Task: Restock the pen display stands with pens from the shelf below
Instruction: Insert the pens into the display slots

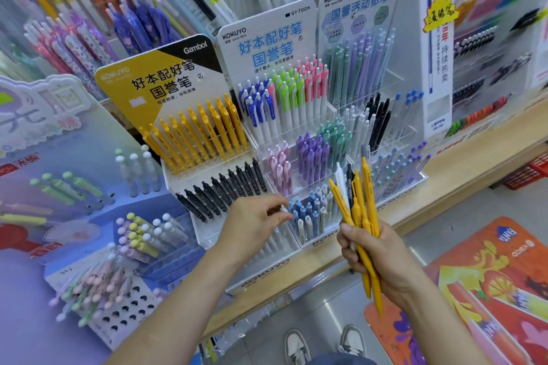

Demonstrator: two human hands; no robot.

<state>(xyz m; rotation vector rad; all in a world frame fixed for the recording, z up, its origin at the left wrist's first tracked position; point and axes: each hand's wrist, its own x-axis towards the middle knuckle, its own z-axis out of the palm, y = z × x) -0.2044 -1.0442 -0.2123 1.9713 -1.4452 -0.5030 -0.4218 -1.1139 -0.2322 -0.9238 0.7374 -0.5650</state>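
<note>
My right hand (pixel 378 258) grips a bundle of pens (pixel 360 210), mostly yellow with one white and one black among them, tips fanned upward in front of the stands. My left hand (pixel 255 225) reaches to the front tier of the yellow-and-black Gambol stand (pixel 160 77) and pinches the top of a white pen (pixel 283 208) between thumb and fingers. That stand carries a row of yellow pens (pixel 195 139) above a row of black pens (pixel 225 190). Beside it, the white Kokuyo stand (pixel 267 35) has tiers of coloured pens.
A third stand with pastel pencils (pixel 358 68) is at the right. A purple display of pastel pens (pixel 139 234) sits at the left. All rest on a wooden shelf edge (pixel 415 216). An orange floor mat (pixel 489 290) and my shoes (pixel 323 344) are below.
</note>
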